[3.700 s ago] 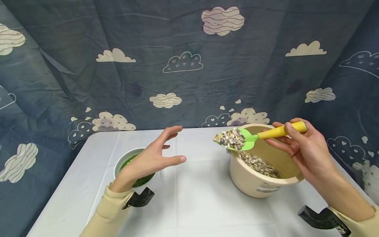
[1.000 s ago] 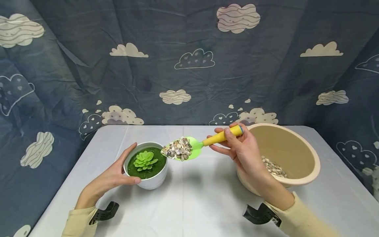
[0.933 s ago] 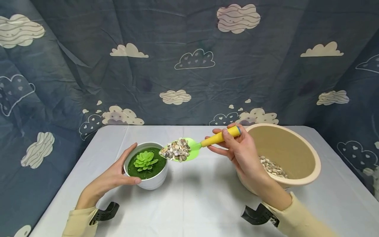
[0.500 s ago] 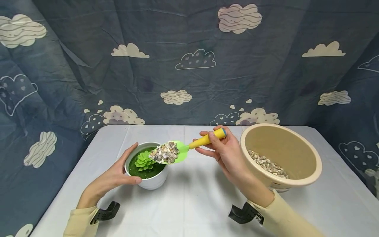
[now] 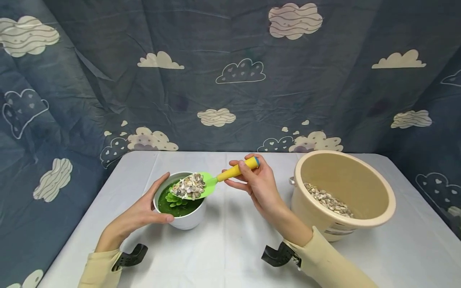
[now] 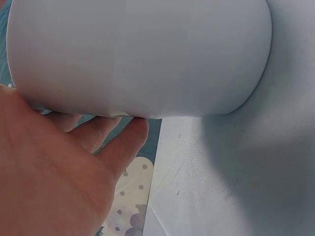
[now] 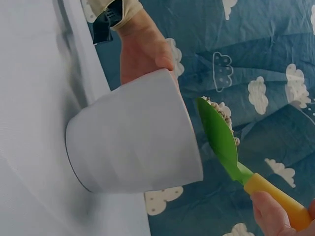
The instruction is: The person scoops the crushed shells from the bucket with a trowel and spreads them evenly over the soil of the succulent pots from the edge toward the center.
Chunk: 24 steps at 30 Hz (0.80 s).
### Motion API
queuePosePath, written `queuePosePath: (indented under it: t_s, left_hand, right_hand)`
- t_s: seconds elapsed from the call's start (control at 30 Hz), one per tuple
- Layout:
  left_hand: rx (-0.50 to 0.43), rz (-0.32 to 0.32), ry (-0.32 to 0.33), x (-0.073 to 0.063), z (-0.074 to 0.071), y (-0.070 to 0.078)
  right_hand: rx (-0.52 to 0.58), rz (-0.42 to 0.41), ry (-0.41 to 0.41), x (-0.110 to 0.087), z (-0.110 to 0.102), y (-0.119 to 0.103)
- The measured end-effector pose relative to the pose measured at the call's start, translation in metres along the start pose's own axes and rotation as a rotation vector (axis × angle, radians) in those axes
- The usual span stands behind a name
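In the head view, a white flower pot (image 5: 189,221) with green moss-like filling stands on the table at left. My left hand (image 5: 134,219) holds its near and left sides between thumb and fingers; the left wrist view shows fingertips against the pot's wall. My right hand (image 5: 262,188) pinches the yellow handle of a small green trowel (image 5: 234,172). Small gravel (image 5: 189,186) is heaped on the blade, which hovers over the pot and partly hides the green succulent (image 5: 175,201). From the right wrist view, the trowel blade (image 7: 218,135) is apart from the pot's rim.
A large beige bucket (image 5: 387,200) stands at right, with more gravel (image 5: 328,201) in its bottom. White cloth covers the table (image 5: 230,252). Behind it hangs a dark blue backdrop (image 5: 201,40) printed with clouds.
My right hand has carried the loaded trowel left from the bucket to above the pot. My left hand came down from the air to the pot's side and now stays there.
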<state>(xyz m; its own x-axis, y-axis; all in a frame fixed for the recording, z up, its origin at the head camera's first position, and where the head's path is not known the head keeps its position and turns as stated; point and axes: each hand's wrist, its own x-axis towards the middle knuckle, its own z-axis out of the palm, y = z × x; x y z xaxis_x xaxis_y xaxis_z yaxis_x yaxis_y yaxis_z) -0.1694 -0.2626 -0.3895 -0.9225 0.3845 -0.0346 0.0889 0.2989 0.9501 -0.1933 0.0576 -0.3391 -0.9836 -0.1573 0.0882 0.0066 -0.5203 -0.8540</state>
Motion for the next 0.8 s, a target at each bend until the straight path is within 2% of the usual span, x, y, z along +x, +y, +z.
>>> queuePosePath:
  t_s: [0.37,0.6,0.8]
  left_hand:
    - [-0.01,0.004,0.001,0.0,0.0,0.001]
    - [-0.031,0.013,0.01,0.0,0.001,0.0]
    - [-0.075,0.024,-0.01,0.001,0.001,-0.001]
  right_hand:
    - [-0.045,-0.005,0.0,0.008,0.004,0.012]
    - [-0.1,-0.044,-0.069,0.014,0.008,0.017]
    - [-0.156,-0.088,-0.123,0.019,0.01,0.017]
